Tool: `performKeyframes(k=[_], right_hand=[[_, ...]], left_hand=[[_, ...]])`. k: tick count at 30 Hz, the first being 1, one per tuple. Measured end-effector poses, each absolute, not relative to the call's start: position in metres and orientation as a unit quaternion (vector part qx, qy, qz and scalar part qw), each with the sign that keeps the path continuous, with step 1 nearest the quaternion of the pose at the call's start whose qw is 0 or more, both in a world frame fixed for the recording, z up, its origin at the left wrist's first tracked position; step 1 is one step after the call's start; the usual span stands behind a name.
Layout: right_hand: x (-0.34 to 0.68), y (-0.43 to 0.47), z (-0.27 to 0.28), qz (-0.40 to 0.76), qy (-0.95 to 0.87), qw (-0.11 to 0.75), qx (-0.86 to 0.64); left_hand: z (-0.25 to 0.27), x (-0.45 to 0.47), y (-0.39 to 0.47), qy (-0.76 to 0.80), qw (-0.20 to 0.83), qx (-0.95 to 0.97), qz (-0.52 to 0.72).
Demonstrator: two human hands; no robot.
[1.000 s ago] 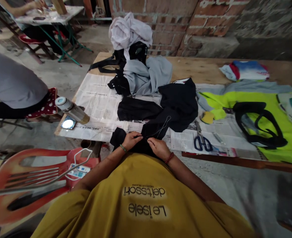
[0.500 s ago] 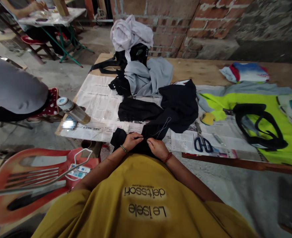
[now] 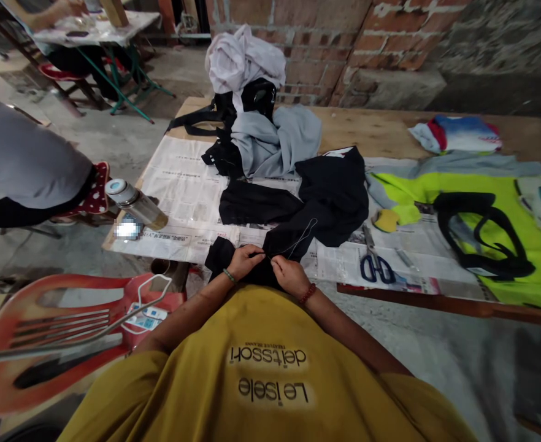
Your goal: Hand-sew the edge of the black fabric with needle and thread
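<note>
Close to my body, at the table's front edge, my left hand [image 3: 247, 261] pinches a fold of black cloth [image 3: 219, 255]. Just to its right is my right hand [image 3: 291, 274], thumb and finger pressed together at the same cloth. What sits in that pinch is too small to make out. A thin pale thread [image 3: 303, 238] loops over the dark fabric from beside my right hand. Beyond the hands, a dark garment [image 3: 335, 196] lies spread on newspaper [image 3: 178, 202]. Scissors [image 3: 377, 267] with dark blue handles rest to the right.
A bottle [image 3: 137, 205] stands at the table's left end. Grey cloth [image 3: 275, 141] and a white bundle [image 3: 245, 58] are piled at the back. Bright yellow-green cloth [image 3: 500, 196] covers the right side. A red chair [image 3: 68, 285] is at left; a person [image 3: 31, 162] sits nearby.
My right hand has shifted very slightly left, closer to my left hand. Both hands keep their pinch, and the cloth and thread look almost the same.
</note>
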State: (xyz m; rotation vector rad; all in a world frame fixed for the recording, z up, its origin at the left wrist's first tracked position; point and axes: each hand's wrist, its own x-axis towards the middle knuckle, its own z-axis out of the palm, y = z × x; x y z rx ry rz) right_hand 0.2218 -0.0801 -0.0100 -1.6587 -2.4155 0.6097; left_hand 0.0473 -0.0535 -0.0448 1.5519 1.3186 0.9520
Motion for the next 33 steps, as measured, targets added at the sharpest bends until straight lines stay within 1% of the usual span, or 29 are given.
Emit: performKeyframes(k=[15,27,33], right_hand=[[0.218,-0.078,-0.009,0.199,-0.802,0.047,-0.561],[0.203,-0.077,-0.005,0.19,-0.778,-0.014,-0.599],[0.197,-0.073,-0.007,0.188,-0.775,-0.008,-0.604]], left_hand=[[-0.047,0.047,-0.054,0.521,0.423,0.632,0.388],[-0.055,0.045,-0.053,0.494,0.403,0.645,0.421],[-0.053,0.044,-0.054,0.455,0.418,0.673,0.407]])
